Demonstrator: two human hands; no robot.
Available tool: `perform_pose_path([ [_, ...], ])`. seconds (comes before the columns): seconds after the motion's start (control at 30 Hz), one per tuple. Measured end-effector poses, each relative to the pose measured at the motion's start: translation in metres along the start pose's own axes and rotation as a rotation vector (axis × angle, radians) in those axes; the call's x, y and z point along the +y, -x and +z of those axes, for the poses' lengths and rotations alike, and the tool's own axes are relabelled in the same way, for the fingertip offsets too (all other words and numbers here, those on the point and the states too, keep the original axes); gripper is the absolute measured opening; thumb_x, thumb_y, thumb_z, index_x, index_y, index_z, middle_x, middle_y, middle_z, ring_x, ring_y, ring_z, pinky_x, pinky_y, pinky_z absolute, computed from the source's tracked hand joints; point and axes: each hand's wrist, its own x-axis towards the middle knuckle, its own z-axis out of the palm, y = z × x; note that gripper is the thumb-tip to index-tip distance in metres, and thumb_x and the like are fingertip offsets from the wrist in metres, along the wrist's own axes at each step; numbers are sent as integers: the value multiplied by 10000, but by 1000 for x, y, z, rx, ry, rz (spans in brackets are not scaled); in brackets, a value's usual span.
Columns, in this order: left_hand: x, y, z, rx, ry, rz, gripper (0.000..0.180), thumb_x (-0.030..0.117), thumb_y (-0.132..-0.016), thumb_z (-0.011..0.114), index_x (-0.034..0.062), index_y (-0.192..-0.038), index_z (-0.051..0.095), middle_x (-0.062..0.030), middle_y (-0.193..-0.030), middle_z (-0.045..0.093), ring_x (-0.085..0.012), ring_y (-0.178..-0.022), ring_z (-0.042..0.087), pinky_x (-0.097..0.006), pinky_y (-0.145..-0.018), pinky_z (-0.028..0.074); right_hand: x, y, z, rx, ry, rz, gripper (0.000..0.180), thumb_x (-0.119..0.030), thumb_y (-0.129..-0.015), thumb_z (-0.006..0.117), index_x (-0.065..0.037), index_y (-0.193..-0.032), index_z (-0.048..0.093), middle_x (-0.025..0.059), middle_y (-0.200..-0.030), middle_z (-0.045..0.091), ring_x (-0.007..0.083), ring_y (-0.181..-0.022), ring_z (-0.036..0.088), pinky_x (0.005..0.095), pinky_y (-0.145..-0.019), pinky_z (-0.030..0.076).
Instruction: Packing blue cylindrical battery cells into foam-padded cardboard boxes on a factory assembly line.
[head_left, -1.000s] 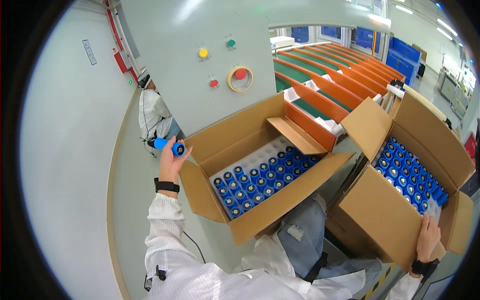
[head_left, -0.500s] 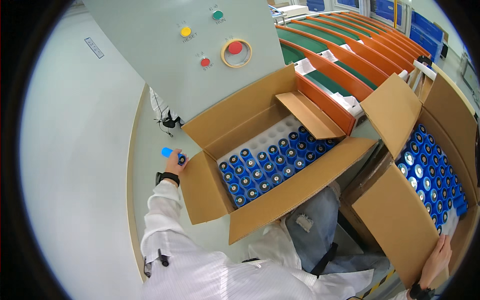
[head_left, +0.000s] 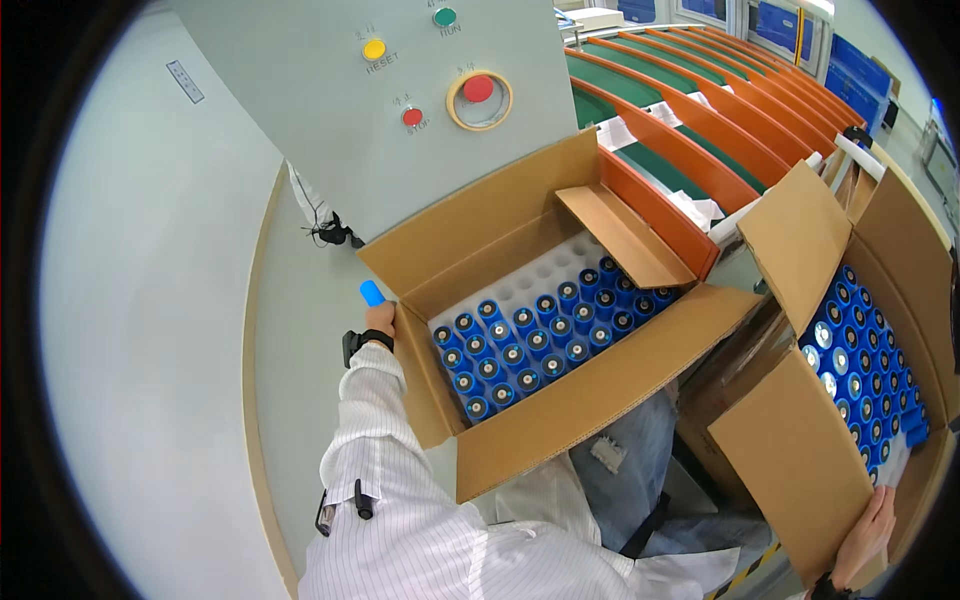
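My left hand (head_left: 381, 317) is closed around a blue cylindrical battery cell (head_left: 372, 293), whose end sticks out above the fingers. It is at the left flap of an open cardboard box (head_left: 545, 440). Inside that box, rows of blue cells (head_left: 513, 357) stand upright in a white foam tray (head_left: 508, 293) with several bare holes at the far side. My right hand (head_left: 868, 532) grips the near edge of a second cardboard box (head_left: 790, 470) at the right, its thumb partly hidden. That box holds many upright blue cells (head_left: 876, 384), a few with silver tops, and some lying on their sides.
A grey control cabinet (head_left: 350, 130) with coloured push buttons rises beyond the left box. Behind it curves a green conveyor (head_left: 650, 170) with orange dividers (head_left: 700, 160). A white wall (head_left: 150, 330) stands at the left, and blue crates (head_left: 855, 80) are at the far right.
My left hand has shifted right with the cell, toward the box's left flap, and the cell is now tilted more upright. My right hand stays at the right box's edge.
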Motion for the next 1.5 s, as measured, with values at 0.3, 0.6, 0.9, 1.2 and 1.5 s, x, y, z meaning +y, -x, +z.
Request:
perform_pose_path([
  [0.3,-5,-2,2,35,-332,203,459,316,-745,731,-90,-960,703,-266,-905,705,-395,-899,693,-441,-763,511,-5,2,-2,48,28,-28,397,-344,-1052,394,-20,-1126,612,203,-1033,642,386,-940,553,434,-829,417],
  [0.6,22,11,-6,157,-551,237,328,259,-749,677,-45,-868,705,-269,-864,696,-435,-893,678,-473,-771,528,-34,-3,-19,-99,-8,-33,376,-318,-1050,398,-13,-1121,608,216,-1040,636,395,-988,560,442,-841,420],
  [0.9,5,-45,1,-90,-1531,864,184,199,-837,591,109,-813,750,-120,-871,728,-326,-810,700,-442,-688,551,-19,-4,-20,-136,-124,2,310,-281,-1036,434,-39,-1074,625,186,-969,648,372,-875,570,434,-778,428],
  [1.2,-6,-102,-31,-30,-822,952,112,109,-772,613,34,-709,668,-158,-763,702,-362,-691,658,-485,-598,472,-38,-7,-5,239,-91,10,215,-213,-967,544,-33,-1009,653,151,-856,653,337,-768,569,423,-720,437],
  [1.5,29,-69,-34,-113,-1687,742,447,387,-716,757,135,-1085,735,-94,-1091,719,-246,-972,685,-409,-799,548,-59,-10,-19,342,-53,-43,179,-241,-833,668,-62,-844,670,83,-620,571,281,-600,543,407,-637,404],
])
